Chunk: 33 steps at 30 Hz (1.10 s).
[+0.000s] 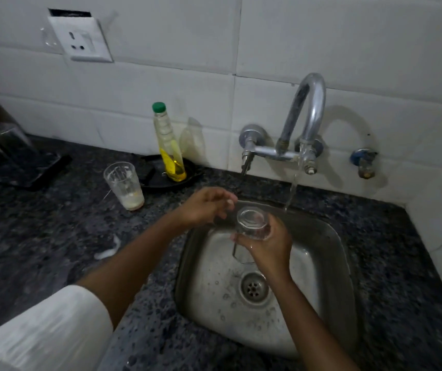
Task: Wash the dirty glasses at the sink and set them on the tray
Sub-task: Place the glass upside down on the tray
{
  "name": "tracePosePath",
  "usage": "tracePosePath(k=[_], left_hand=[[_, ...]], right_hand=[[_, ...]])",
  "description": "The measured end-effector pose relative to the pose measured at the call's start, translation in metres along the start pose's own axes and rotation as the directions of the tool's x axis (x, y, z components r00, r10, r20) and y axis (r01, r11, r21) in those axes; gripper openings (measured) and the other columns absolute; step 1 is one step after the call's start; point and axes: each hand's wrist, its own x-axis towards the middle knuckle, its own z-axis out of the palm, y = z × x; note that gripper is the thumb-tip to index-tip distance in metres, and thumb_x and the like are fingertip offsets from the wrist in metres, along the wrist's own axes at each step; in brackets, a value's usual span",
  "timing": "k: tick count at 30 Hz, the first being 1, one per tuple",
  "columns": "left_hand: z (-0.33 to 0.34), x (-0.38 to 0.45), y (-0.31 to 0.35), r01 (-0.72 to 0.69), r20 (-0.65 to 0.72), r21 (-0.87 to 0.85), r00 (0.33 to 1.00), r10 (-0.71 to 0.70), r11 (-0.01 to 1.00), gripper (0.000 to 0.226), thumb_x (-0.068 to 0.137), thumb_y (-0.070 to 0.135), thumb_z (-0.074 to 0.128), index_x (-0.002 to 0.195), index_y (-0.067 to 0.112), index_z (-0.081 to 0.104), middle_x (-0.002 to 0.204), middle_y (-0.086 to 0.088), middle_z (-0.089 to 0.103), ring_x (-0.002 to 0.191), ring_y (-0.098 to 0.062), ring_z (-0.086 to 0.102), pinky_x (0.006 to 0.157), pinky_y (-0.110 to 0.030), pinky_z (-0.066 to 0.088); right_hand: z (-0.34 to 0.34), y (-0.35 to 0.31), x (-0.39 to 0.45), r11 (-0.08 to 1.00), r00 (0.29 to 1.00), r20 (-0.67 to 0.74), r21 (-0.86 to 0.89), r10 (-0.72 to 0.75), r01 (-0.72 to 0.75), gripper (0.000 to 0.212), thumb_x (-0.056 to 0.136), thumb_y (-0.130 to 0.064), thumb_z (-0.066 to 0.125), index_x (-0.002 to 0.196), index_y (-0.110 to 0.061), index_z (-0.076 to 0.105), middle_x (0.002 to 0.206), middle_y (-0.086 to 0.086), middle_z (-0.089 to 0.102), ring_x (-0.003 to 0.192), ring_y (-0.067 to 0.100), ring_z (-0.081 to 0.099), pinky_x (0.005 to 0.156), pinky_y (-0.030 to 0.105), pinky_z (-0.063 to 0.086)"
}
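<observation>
Over the steel sink, my right hand grips a clear glass held upside down, its faceted base facing up. My left hand hovers just left of that glass with fingers loosely curled, holding nothing. A dirty glass with milky residue at its bottom stands upright on the counter to the left. A dark tray lies at the far left of the counter with an upturned glass on it. Water runs from the tap into the sink's far edge.
A dish soap bottle with a green cap stands on a black dish by the wall. A blob of white foam lies on the dark granite counter. A wall socket sits upper left, and a small valve at the right.
</observation>
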Motion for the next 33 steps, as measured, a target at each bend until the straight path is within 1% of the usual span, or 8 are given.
tracePosePath(k=[3,8,11,16,19,23,28,33], left_hand=[[-0.011,-0.024,-0.010,-0.010,-0.037,-0.060,0.999,0.007,0.998,0.016,0.099,0.008,0.052,0.111,0.009,0.063,0.094,-0.004,0.064,0.070,-0.006,0.059,0.053,-0.010,0.045],[-0.059,-0.057,-0.016,-0.120,-0.129,-0.127,0.986,0.104,0.985,0.012,0.095,0.006,0.059,0.103,0.011,0.066,0.092,-0.012,0.067,0.080,-0.017,0.062,0.064,-0.016,0.052],[-0.105,-0.074,-0.021,-0.171,-0.181,-0.137,0.973,0.144,0.976,0.012,0.092,0.006,0.064,0.101,0.014,0.068,0.087,-0.007,0.069,0.076,-0.010,0.063,0.072,-0.023,0.052],[-0.217,-0.119,-0.051,-0.168,-0.329,-0.103,0.936,0.126,0.980,0.018,0.091,0.004,0.065,0.108,0.007,0.067,0.093,-0.009,0.070,0.083,-0.015,0.064,0.076,-0.030,0.053],[-0.299,-0.150,-0.088,-0.130,-0.437,-0.098,0.896,0.075,0.987,0.017,0.091,0.008,0.066,0.108,0.009,0.068,0.093,0.000,0.071,0.078,-0.002,0.065,0.066,-0.014,0.049],[-0.391,-0.184,-0.142,-0.058,-0.576,-0.137,0.817,-0.032,0.989,0.022,0.092,0.006,0.064,0.114,0.001,0.065,0.097,-0.018,0.068,0.069,-0.002,0.062,0.056,-0.007,0.045],[-0.466,-0.198,-0.194,0.006,-0.620,-0.175,0.776,-0.115,0.985,0.018,0.092,0.013,0.064,0.111,0.012,0.067,0.090,-0.003,0.071,0.068,-0.001,0.064,0.060,-0.017,0.047],[-0.504,-0.187,-0.225,0.004,-0.643,-0.195,0.755,-0.131,0.981,0.020,0.092,0.016,0.065,0.112,0.013,0.067,0.098,-0.008,0.074,0.069,0.000,0.066,0.058,-0.014,0.047]], right_hand=[[0.000,-0.006,0.003,1.000,0.999,0.032,0.009,0.013,-0.014,0.058,0.039,-0.043,0.091,0.089,-0.030,0.067,0.090,-0.009,0.071,0.080,0.008,0.067,0.070,0.034,0.057],[0.021,-0.045,0.004,0.998,0.994,0.082,0.023,-0.068,0.066,0.051,0.041,-0.035,0.093,0.085,-0.030,0.068,0.081,-0.012,0.073,0.073,0.002,0.068,0.065,0.028,0.055],[0.057,-0.084,0.006,0.990,0.980,0.145,0.052,-0.136,0.130,0.051,0.043,-0.025,0.095,0.088,-0.028,0.070,0.082,-0.011,0.073,0.074,0.002,0.068,0.066,0.025,0.054],[0.163,-0.169,0.004,0.959,0.927,0.249,0.096,-0.282,0.266,0.056,0.042,-0.025,0.096,0.091,-0.024,0.069,0.084,-0.010,0.073,0.073,0.004,0.067,0.066,0.021,0.053],[0.247,-0.218,-0.001,0.939,0.881,0.326,0.139,-0.343,0.315,0.060,0.044,-0.033,0.096,0.094,-0.021,0.065,0.088,-0.008,0.071,0.079,0.010,0.068,0.067,0.029,0.055],[0.359,-0.269,-0.001,0.913,0.827,0.391,0.123,-0.404,0.388,0.060,0.045,-0.040,0.094,0.093,-0.022,0.062,0.088,-0.008,0.069,0.079,0.011,0.065,0.066,0.031,0.055],[0.474,-0.295,0.015,0.908,0.813,0.421,0.069,-0.402,0.413,0.061,0.042,-0.038,0.094,0.091,-0.024,0.060,0.088,-0.009,0.068,0.078,0.008,0.064,0.061,0.020,0.049],[0.553,-0.287,0.033,0.912,0.832,0.428,-0.041,-0.353,0.408,0.061,0.042,-0.035,0.093,0.092,-0.022,0.060,0.088,-0.007,0.068,0.080,0.014,0.065,0.067,0.029,0.054]])
